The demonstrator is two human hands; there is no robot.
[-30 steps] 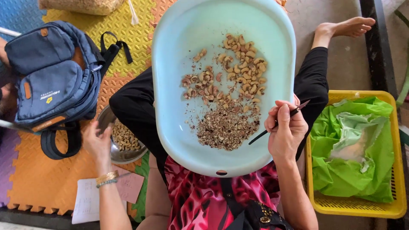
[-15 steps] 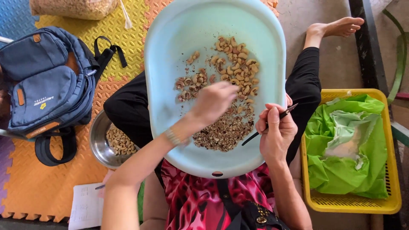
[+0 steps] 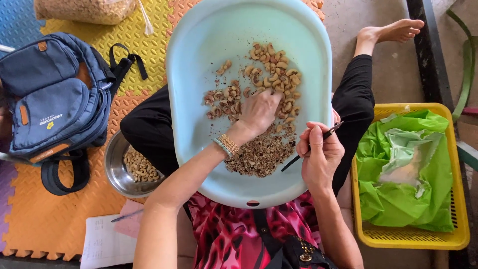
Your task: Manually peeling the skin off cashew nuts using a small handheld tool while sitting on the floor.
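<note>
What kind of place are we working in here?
Probably an informal floor-level workspace for peeling cashews: foam mats, a basin of cashews on the lap, a steel bowl alongside.

Pale blue basin (image 3: pixel 199 74), yellow basket (image 3: pixel 460 199), green bag (image 3: pixel 398 199), navy backpack (image 3: pixel 55 94), orange mat (image 3: pixel 59 214)

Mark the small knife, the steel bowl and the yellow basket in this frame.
small knife (image 3: pixel 332 130), head view, on the blade tip.
steel bowl (image 3: pixel 113 164), head view, on its left rim.
yellow basket (image 3: pixel 413 240), head view, on its near wall.
</note>
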